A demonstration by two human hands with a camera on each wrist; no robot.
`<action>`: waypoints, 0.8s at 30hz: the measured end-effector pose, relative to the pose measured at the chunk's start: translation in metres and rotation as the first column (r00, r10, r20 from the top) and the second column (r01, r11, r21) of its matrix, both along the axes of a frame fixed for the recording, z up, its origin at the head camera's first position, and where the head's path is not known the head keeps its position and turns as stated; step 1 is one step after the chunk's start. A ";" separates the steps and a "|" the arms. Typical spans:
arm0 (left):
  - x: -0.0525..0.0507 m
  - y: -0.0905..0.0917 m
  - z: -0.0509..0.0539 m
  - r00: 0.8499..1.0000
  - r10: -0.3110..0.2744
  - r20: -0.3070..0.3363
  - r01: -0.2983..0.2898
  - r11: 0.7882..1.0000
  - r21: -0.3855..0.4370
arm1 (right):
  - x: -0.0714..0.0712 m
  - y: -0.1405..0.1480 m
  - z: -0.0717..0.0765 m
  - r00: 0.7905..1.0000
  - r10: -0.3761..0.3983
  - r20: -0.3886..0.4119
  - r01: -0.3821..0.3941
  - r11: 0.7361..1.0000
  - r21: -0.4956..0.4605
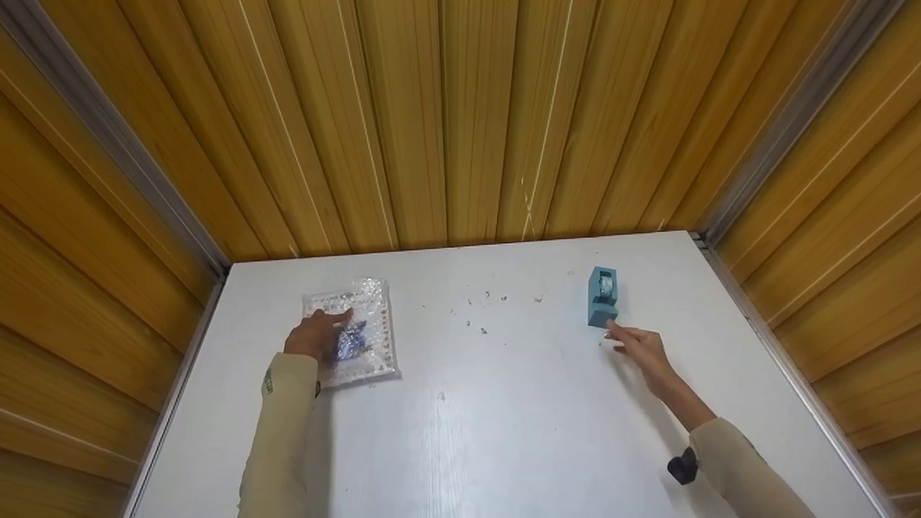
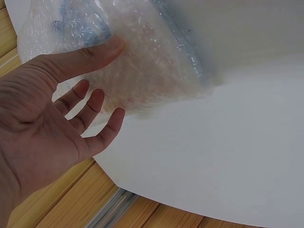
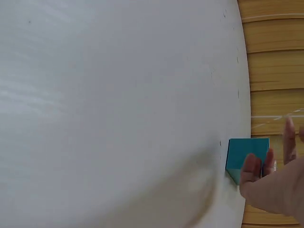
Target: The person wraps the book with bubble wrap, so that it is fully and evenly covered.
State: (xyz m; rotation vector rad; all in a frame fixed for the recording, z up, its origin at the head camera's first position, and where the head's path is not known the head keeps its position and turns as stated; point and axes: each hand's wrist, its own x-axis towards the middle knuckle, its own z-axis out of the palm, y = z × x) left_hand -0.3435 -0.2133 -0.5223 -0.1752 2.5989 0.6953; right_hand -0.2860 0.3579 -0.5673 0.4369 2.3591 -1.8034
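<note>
A flat packet in clear bubble wrap [image 1: 370, 327] lies at the left of the white table, with a patterned border and a blue picture showing through. My left hand [image 1: 314, 335] is over its left side, and the fingers hide part of it. In the left wrist view, the left hand [image 2: 52, 109] has its thumb extended across the bubble wrap and its other fingers loosely bent, gripping nothing. A teal tape dispenser [image 1: 601, 314] with a roll of tape stands at the right. My right hand [image 1: 642, 352] is at its near end, fingertips touching or just short of it; the right wrist view shows the fingers loosely bent.
Small dark bits or marks [image 1: 483, 331] are scattered on the middle of the white table [image 1: 460, 432]. Yellow wood-look panels [image 1: 475, 129] enclose the back and both sides. A dark object [image 1: 683, 466] sits at the right sleeve's cuff.
</note>
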 end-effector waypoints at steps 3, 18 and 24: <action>-0.004 -0.002 -0.003 1.000 0.012 0.019 -0.012 1.000 0.002 | 0.003 -0.003 -0.004 0.993 -0.028 0.112 0.048 0.982 -0.181; -0.001 0.000 -0.004 0.992 0.119 0.037 -0.121 0.990 0.074 | 0.007 0.004 -0.009 0.938 0.157 0.308 0.008 0.881 -0.474; 0.004 0.000 0.002 0.977 0.194 0.088 -0.204 0.970 0.133 | 0.014 0.001 -0.006 0.874 0.362 0.323 -0.199 0.875 -0.441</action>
